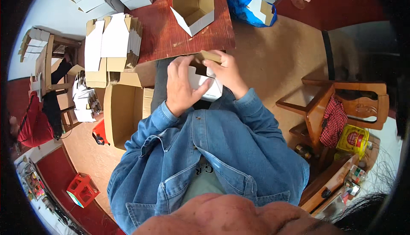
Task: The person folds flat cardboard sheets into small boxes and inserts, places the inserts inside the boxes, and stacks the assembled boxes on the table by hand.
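While both hands work over the lap, we record the left hand point(179, 85) laid flat with fingers spread on a small white cardboard box point(205, 85), steadying it, and the right hand point(226, 73) pinching its brown flap to bend it. 1 folded box point(194, 8) stands open on the red table point(171, 38); flat blanks point(113, 43) lie stacked within the left's reach.
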{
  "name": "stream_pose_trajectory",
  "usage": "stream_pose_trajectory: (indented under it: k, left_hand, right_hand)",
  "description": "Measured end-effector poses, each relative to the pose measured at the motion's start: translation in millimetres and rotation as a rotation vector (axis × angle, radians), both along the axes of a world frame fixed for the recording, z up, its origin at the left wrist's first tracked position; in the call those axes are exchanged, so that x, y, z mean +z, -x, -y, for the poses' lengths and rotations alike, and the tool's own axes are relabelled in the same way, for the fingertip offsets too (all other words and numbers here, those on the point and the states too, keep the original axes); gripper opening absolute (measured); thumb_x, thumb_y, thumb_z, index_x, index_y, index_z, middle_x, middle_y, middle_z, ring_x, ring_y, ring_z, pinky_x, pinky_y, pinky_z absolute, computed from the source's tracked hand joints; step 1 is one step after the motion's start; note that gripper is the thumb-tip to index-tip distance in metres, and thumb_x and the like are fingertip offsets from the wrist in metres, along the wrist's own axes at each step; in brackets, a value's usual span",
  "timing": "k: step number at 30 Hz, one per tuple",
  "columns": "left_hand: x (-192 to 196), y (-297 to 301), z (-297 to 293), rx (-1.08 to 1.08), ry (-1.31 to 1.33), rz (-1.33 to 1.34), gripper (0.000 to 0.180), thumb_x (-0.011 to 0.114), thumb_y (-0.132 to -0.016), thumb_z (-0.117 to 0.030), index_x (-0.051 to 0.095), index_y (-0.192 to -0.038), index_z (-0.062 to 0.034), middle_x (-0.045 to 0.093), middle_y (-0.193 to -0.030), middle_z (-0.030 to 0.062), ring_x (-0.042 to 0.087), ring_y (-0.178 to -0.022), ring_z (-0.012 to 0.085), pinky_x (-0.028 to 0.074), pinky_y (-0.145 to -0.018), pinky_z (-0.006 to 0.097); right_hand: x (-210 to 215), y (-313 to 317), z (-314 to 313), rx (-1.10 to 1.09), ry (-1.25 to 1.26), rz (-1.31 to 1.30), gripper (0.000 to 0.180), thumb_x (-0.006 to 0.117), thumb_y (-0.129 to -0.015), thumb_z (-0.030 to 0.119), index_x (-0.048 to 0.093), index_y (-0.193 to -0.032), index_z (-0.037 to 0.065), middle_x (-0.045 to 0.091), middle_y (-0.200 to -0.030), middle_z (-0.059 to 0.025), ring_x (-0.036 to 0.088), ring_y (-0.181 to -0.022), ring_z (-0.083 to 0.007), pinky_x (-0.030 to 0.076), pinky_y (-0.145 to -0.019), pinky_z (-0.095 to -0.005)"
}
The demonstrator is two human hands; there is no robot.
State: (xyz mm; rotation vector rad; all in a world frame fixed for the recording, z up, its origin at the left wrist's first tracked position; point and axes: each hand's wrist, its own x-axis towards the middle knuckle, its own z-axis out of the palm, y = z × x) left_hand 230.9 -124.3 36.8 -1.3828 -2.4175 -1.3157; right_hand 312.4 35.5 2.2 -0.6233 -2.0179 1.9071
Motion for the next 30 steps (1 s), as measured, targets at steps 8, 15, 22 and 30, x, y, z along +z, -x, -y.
stream_pose_trajectory:
  k: [8,15,22,30]
  left_hand:
    - [-15.0,18.9,19.2,-0.305,0.016,0.142,0.083,0.089,-0.068,-0.034,0.052,-0.137,-0.0061,0.049,-0.129,0.0189,0.052,-0.112,0.0347,0.044,-0.100,0.043]
    - [-31.2,28.6,25.2,-0.472,0.052,0.404,0.088,0.095,-0.057,-0.027,0.056,-0.134,-0.0125,0.046,-0.131,0.0172,0.049,-0.117,0.0337,0.042,-0.103,0.042]
    - [-37.2,28.1,29.6,-0.470,0.116,0.373,0.082,0.096,-0.055,-0.023,0.060,-0.128,-0.0138,0.045,-0.128,0.0151,0.049,-0.117,0.0337,0.042,-0.102,0.041]
    - [-40.1,23.4,31.9,-0.436,0.090,0.369,0.080,0.096,-0.054,-0.023,0.061,-0.125,-0.0137,0.045,-0.126,0.0150,0.048,-0.115,0.0341,0.043,-0.101,0.042]
  right_hand:
    - [-2.5,-7.4,-8.9,-0.007,0.083,-0.107,0.028,0.068,-0.091,0.004,0.069,-0.119,0.000,0.073,-0.104,-0.0075,0.064,-0.082,-0.0112,0.051,-0.071,-0.0228]
    - [-12.4,-13.4,-3.5,0.001,0.111,-0.140,0.026,0.068,-0.094,0.008,0.068,-0.120,0.000,0.073,-0.103,-0.0085,0.063,-0.083,-0.0105,0.051,-0.071,-0.0214]
    - [-1.3,-17.9,-8.1,0.058,0.201,-0.087,0.026,0.065,-0.097,0.010,0.068,-0.120,-0.001,0.073,-0.107,-0.0100,0.064,-0.087,-0.0129,0.052,-0.076,-0.0237]
    - [8.2,-32.4,-14.1,0.152,0.674,-0.079,0.036,0.059,-0.100,0.024,0.066,-0.125,-0.002,0.068,-0.123,-0.0149,0.065,-0.108,-0.0201,0.052,-0.090,-0.0286]
